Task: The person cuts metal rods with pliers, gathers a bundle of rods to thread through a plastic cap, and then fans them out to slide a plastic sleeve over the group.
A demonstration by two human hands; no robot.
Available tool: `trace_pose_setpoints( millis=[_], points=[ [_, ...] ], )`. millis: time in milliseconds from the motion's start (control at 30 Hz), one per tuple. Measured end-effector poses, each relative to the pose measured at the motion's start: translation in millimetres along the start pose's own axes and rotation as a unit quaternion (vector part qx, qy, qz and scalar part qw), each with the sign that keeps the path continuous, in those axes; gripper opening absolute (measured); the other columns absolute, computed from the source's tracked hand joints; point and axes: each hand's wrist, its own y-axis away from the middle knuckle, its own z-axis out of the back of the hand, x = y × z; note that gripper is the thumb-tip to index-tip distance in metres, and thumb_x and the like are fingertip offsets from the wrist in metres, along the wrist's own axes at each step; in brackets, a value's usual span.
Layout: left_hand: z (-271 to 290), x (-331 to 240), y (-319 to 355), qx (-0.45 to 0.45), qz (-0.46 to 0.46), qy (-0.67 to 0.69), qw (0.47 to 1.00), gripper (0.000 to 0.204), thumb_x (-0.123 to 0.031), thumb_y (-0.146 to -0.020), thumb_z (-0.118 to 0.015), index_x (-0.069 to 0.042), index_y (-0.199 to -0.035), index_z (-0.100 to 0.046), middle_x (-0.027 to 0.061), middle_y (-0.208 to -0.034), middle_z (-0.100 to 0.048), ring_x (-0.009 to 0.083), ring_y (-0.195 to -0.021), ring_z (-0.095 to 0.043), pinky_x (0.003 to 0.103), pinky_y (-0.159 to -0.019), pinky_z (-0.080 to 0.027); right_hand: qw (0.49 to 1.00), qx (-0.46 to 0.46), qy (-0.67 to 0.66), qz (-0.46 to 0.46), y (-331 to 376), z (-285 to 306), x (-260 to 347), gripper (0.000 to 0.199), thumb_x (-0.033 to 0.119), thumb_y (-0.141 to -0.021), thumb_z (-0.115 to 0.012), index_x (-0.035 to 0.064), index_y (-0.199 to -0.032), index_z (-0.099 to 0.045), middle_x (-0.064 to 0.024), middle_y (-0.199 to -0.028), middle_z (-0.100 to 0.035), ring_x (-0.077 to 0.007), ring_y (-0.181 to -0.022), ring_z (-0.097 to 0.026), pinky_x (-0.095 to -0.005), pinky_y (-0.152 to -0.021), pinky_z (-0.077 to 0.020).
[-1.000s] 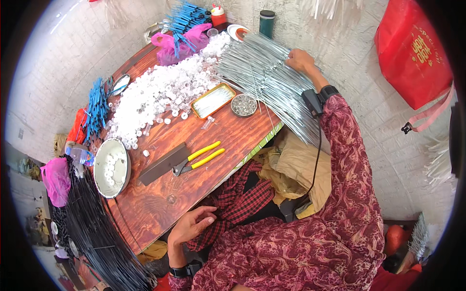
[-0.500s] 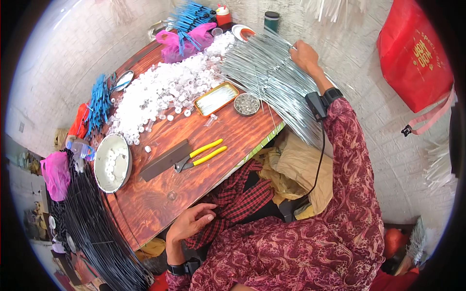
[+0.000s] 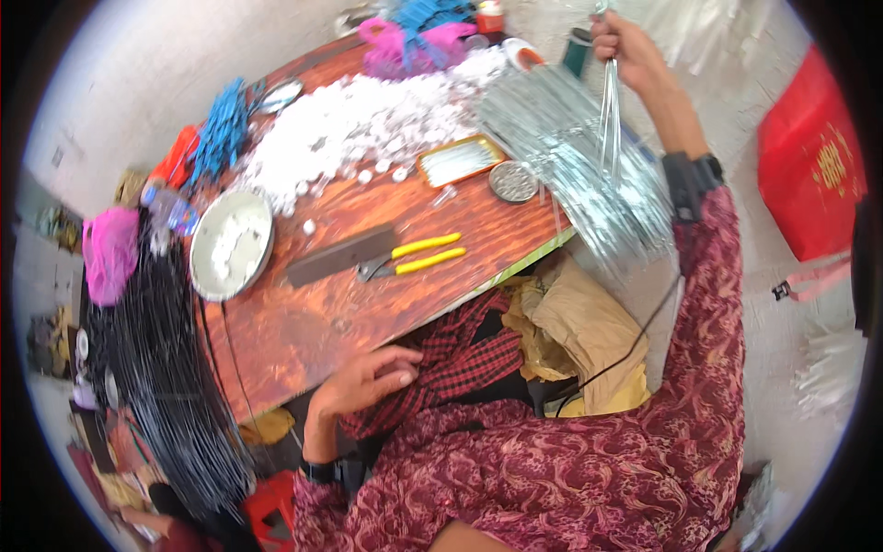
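Observation:
Raised at the far right, my right hand (image 3: 628,53) is closed around a small bundle of thin silvery wires (image 3: 609,120), which hangs down from the fist. Below it, a wide heap of similar silvery wires (image 3: 552,129) lies over the table's right end, its ends jutting past the edge. My left hand (image 3: 363,382) hovers at the near table edge, over a red-and-black checked cloth (image 3: 469,354). Its fingers are loosely stretched out and hold nothing. Yellow-handled pliers (image 3: 428,260) rest beside a flat dark bar (image 3: 340,256) on the wooden table (image 3: 313,340).
White plastic pieces (image 3: 349,129) are heaped across the back. A shallow tray (image 3: 460,161) and a round tin (image 3: 513,182) sit by the wires. At left are a white bowl (image 3: 232,247), blue strips (image 3: 221,129) and long black strands (image 3: 170,368). Brown paper (image 3: 589,313) lies below the edge.
My right hand has lifted up and away from the wire heap with a bundle in it. The view has shifted, and my left hand stays near the table edge.

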Motion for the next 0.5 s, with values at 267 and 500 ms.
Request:
trace_pose_setpoints(
  millis=[267, 500],
  points=[
    [20.0, -36.6, 8.8, -0.081, -0.101, 0.093, 0.987, 0.036, -0.022, -0.104, -0.059, -0.002, -0.134, -0.059, 0.0078, -0.108, -0.070, 0.0149, -0.104, -0.065, 0.030, -0.095, -0.050, 0.981, 0.174, -0.009, 0.082, 98.0, -197.8, -82.2, 0.025, 0.034, -0.108, -0.049, 0.0120, -0.095, -0.049, 0.0067, -0.068, -0.042, -0.0013, -0.053, -0.035, -0.0169, -0.045, -0.0291],
    [20.8, -51.4, 53.0, -0.168, -0.139, 0.099, 0.971, 0.034, -0.022, -0.102, -0.062, 0.000, -0.129, -0.063, 0.0080, -0.103, -0.072, 0.0137, -0.099, -0.066, 0.030, -0.091, -0.051, 0.936, 0.251, 0.048, 0.244, 143.3, -315.8, -157.1, 0.029, 0.033, -0.104, -0.053, 0.0046, -0.098, -0.058, -0.0032, -0.073, -0.057, -0.0103, -0.059, -0.051, -0.0256, -0.052, -0.0415]
  ],
)
